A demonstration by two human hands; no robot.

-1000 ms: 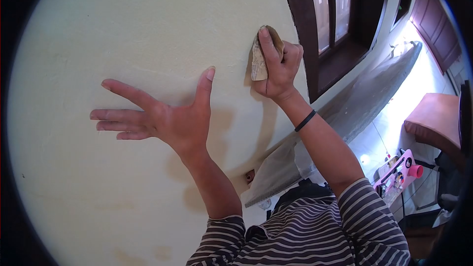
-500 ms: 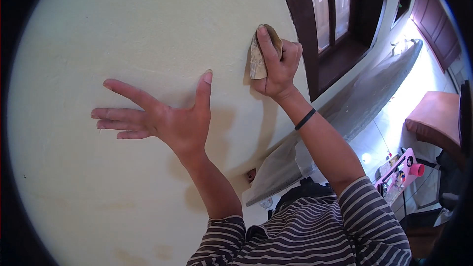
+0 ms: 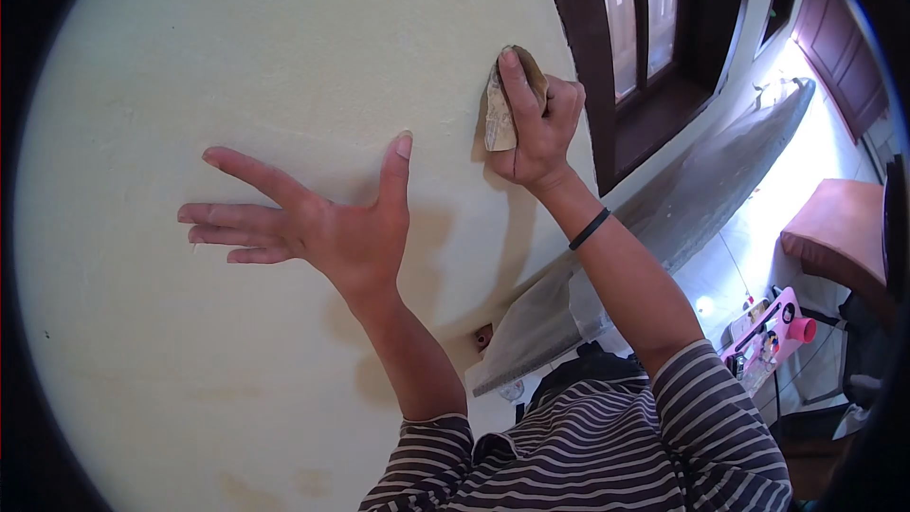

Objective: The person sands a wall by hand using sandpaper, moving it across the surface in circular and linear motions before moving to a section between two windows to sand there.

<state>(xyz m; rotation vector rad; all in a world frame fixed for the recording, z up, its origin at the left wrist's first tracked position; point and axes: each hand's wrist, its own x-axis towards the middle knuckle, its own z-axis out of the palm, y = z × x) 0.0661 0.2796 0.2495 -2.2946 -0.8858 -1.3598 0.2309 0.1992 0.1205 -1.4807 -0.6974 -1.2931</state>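
Note:
A pale cream wall point(image 3: 190, 341) fills the left and middle of the head view. Against it my left hand point(image 3: 341, 232) is spread, thumb up and fingers pointing left, with nothing in it. Up and to the right, near the dark window frame, my right hand point(image 3: 548, 128) is closed around a worn, folded piece of sandpaper point(image 3: 500, 118). The thumb lies along the sandpaper's top, and its creased, light face shows on the left. Both the hand and the sandpaper cast a shadow on the wall.
A dark window frame point(image 3: 588, 66) edges the wall on the right. Below it, a long grey plastic-covered surface point(image 3: 682, 199) runs along the wall. Farther right are a brown padded seat point(image 3: 834, 223) and a pink tray-like table point(image 3: 779, 327) with small items and a pink cup point(image 3: 802, 329).
The whole view has shifted very slightly. Both hands keep nearly the same pose and place on the wall, and the sandpaper stays in my right hand.

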